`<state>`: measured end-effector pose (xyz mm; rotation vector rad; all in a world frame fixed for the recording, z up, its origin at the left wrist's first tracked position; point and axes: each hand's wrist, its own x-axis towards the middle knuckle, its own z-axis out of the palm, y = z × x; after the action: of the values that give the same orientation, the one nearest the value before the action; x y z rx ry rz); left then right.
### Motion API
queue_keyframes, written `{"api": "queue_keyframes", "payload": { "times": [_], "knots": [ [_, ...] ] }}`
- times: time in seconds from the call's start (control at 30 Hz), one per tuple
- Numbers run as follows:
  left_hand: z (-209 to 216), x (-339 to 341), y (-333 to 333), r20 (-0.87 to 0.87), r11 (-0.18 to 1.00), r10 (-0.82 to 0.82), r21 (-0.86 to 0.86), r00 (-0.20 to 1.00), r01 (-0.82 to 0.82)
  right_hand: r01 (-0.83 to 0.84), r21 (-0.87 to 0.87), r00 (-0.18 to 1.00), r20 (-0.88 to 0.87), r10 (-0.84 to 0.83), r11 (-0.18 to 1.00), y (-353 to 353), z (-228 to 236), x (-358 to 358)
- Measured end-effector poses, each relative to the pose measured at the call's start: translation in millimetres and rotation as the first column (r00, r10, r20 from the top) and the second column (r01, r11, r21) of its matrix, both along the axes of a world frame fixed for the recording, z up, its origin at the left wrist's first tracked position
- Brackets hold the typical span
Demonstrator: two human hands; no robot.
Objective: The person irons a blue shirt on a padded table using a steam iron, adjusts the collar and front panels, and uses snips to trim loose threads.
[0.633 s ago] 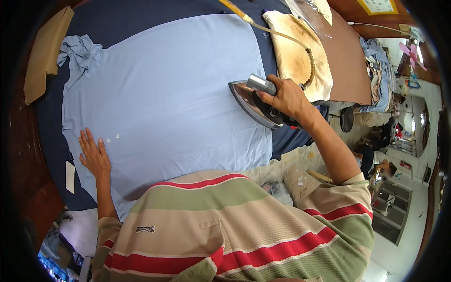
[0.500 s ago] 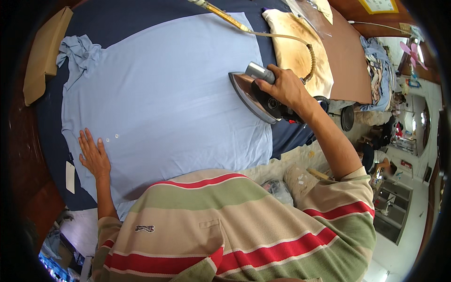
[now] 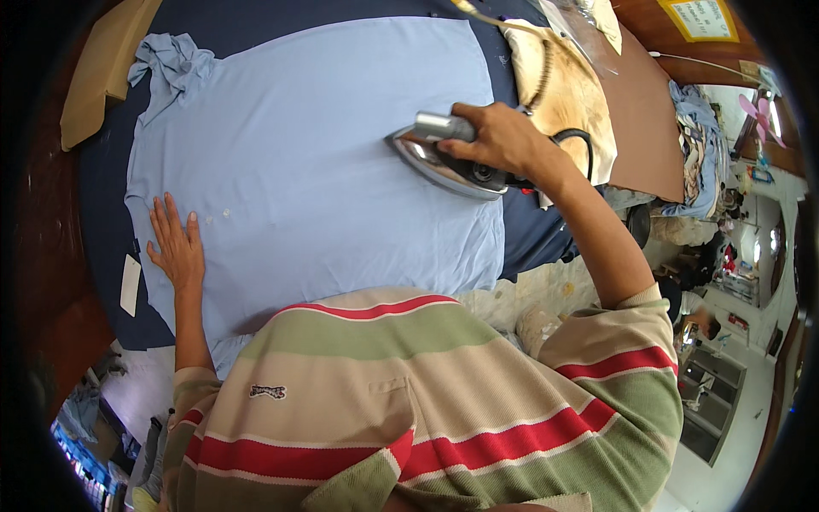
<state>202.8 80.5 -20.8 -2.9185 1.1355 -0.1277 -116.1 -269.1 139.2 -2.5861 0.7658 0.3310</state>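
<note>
A light blue shirt [image 3: 324,154] lies spread over a dark navy cloth, its sleeve bunched at the upper left. My right hand [image 3: 503,141] is closed round the grey handle of a steam iron [image 3: 448,166], whose metal soleplate rests on the right part of the shirt. The iron's tip points to the upper left. My left hand [image 3: 177,243] lies flat on the shirt's left edge with fingers spread, close to some small white buttons [image 3: 227,212].
A white tag [image 3: 130,284] lies left of the shirt. A cardboard piece [image 3: 107,68] stands at the upper left. The iron's hose [image 3: 543,81] crosses a scorched cream pad [image 3: 567,102] beside a brown board [image 3: 644,119]. Another person [image 3: 704,320] is far right.
My right hand has slid the iron a little leftward over the shirt, and its hose has swung. My left hand stays flat by the buttons. The whole view has shifted slightly.
</note>
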Motion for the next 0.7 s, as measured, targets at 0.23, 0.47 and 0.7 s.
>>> {"api": "queue_keyframes", "payload": {
  "times": [0.23, 0.47, 0.7],
  "knots": [
    [-4, 26, 13, -0.044, 0.968, -0.250, -0.005, 0.967, 0.250, -0.059, 0.016, 0.998, -0.010, 0.059, 0.998, 2, -12, 7],
    [-6, 28, 15, -0.037, 0.974, -0.225, -0.007, 0.974, 0.225, -0.128, -0.009, 0.989, -0.076, 0.127, 0.992, 14, -6, 5],
    [-8, 28, 15, -0.035, 0.980, -0.201, 0.000, 0.979, 0.201, -0.270, 0.118, 0.963, 0.026, 0.269, 0.956, 19, -11, 40]
  ]
}}
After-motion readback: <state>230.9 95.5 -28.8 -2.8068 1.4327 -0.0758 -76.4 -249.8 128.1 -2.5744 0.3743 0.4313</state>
